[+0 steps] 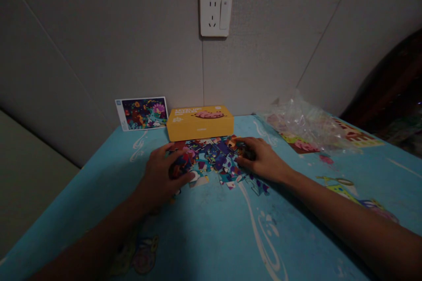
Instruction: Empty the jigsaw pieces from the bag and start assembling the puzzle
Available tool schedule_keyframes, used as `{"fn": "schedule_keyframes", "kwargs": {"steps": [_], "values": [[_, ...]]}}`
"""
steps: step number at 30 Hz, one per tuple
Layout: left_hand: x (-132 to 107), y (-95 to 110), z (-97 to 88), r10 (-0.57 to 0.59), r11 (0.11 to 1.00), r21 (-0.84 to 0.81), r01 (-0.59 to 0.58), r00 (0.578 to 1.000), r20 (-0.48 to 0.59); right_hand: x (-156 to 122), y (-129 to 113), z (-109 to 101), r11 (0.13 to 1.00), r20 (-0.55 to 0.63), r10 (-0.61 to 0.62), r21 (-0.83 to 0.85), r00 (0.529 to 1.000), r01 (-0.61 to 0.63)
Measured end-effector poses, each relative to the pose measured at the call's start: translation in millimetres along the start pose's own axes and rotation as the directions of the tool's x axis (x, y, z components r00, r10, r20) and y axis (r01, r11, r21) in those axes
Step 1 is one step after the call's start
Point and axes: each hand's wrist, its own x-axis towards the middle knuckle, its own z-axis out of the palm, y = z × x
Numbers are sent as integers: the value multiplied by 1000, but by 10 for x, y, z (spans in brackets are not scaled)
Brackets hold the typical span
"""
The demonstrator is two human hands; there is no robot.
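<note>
Head cam, puzzle pcs (216, 158), pointing diff. ways

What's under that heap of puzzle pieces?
The puzzle pieces lie on the blue tabletop, which shows along their near edge. Anything else beneath the heap is covered, so can't be seen.

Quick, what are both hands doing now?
Left hand: open, curved around the left of the puzzle pieces.
Right hand: open, curved around their right side.
</note>
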Motion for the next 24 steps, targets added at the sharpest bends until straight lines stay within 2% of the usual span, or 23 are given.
{"fn": "schedule_keyframes", "kwargs": {"steps": [4, 8, 12, 15, 17, 21, 24], "values": [[-42, 46, 36, 23, 998, 52, -32, 984, 175, -38, -36, -12, 996, 84, -38, -72, 996, 44], [-32, 71, 16, 17, 999, 34, -24, 980, 199, -66, -65, -5, 984, 135, -102, -132, 985, 120], [-24, 98, -6, 28, 1000, 3, -29, 982, 186, -67, -66, 5, 981, 120, -130, -125, 984, 145], [-27, 112, -18, 47, 999, -28, -43, 983, 178, -49, -57, 14, 992, 76, -116, -42, 990, 119], [-29, 114, -24, 49, 998, -45, -41, 983, 176, -29, -40, 24, 994, 6, -100, 53, 995, 100], [-29, 113, -24, 51, 996, -79, -39, 985, 165, 33, 67, 48, 971, -168, 61, 237, 984, -20], [-29, 117, -13, 47, 995, -93, -33, 987, 154, 67, 162, 60, 990, -210, 107, 110, 972, -85]]}}
